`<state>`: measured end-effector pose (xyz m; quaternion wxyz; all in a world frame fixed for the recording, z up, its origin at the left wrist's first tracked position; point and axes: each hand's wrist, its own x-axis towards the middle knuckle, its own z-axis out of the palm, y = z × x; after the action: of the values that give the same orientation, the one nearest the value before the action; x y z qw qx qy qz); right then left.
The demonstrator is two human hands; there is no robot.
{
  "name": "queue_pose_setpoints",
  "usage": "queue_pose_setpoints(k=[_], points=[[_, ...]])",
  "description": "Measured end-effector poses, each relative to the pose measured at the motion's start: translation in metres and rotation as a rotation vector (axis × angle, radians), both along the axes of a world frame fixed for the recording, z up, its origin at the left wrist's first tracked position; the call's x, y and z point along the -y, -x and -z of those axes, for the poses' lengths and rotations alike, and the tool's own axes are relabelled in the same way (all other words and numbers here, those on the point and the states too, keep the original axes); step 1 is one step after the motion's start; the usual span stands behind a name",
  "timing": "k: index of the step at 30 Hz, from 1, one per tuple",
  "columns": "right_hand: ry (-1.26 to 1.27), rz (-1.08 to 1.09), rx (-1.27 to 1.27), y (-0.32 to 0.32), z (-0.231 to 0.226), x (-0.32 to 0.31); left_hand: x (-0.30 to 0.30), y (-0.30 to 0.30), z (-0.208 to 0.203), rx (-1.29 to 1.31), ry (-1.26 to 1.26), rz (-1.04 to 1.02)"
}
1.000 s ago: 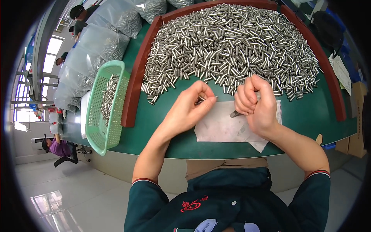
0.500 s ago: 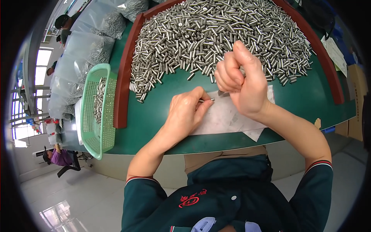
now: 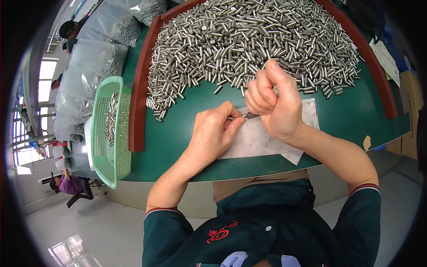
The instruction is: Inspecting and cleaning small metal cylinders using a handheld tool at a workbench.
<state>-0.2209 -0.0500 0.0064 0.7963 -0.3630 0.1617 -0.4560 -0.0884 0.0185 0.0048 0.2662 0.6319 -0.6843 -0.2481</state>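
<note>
Between the thumb and fingers of my left hand (image 3: 211, 129) is a small metal pin (image 3: 243, 116), its shiny end sticking out to the right. My right hand (image 3: 278, 104) is closed in a fist, thumb up, around a small tool whose handle is hidden in the palm. Only the tool's dark grey, blade-like tip (image 3: 252, 115) shows below the fist, and it appears to meet the end of the pin. Under both hands lies a stained white cloth or paper sheet (image 3: 238, 144). Beyond them rises a large heap of loose metal pins (image 3: 249, 44).
Dark red rails (image 3: 140, 98) border the heap on the green table (image 3: 173, 153). A green plastic basket (image 3: 100, 153) with some pins stands at the left. Behind it are clear bags of pins (image 3: 75, 89). Papers (image 3: 384, 60) lie at the right, and a seated person (image 3: 69, 183) is farther left.
My right fist has come down slightly and a little left, bringing the tool's tip to the pin's end. The left hand keeps its hold on the pin, almost still.
</note>
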Motion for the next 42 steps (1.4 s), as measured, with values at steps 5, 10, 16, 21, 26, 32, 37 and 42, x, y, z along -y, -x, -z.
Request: queue_pose_setpoints(k=[5, 10, 16, 21, 26, 32, 37, 42], points=[[-0.002, -0.015, 0.014, 0.000, -0.001, 0.001, 0.000, 0.000, -0.003, 0.001, -0.009, -0.005], [0.004, -0.024, 0.035, -0.001, -0.001, 0.002, 0.001, -0.001, -0.003, 0.012, -0.017, -0.005], [0.005, -0.020, 0.019, -0.001, 0.001, 0.001, 0.000, 0.001, -0.002, 0.002, -0.033, -0.024], [0.053, 0.009, -0.025, -0.005, -0.002, -0.004, 0.001, 0.002, -0.004, -0.013, -0.031, -0.024], [0.116, 0.019, -0.030, -0.006, 0.001, -0.007, 0.003, 0.001, -0.002, -0.031, -0.027, -0.022], [0.070, 0.013, -0.032, -0.007, 0.001, 0.000, 0.006, -0.001, -0.005, -0.026, -0.050, -0.007], [-0.048, -0.048, 0.057, 0.003, -0.004, 0.004, 0.005, -0.018, -0.004, -0.450, -0.157, -0.106], [-0.062, -0.035, 0.094, 0.007, 0.005, 0.003, 0.012, -0.030, -0.002, -1.378, -0.544, -0.052]])
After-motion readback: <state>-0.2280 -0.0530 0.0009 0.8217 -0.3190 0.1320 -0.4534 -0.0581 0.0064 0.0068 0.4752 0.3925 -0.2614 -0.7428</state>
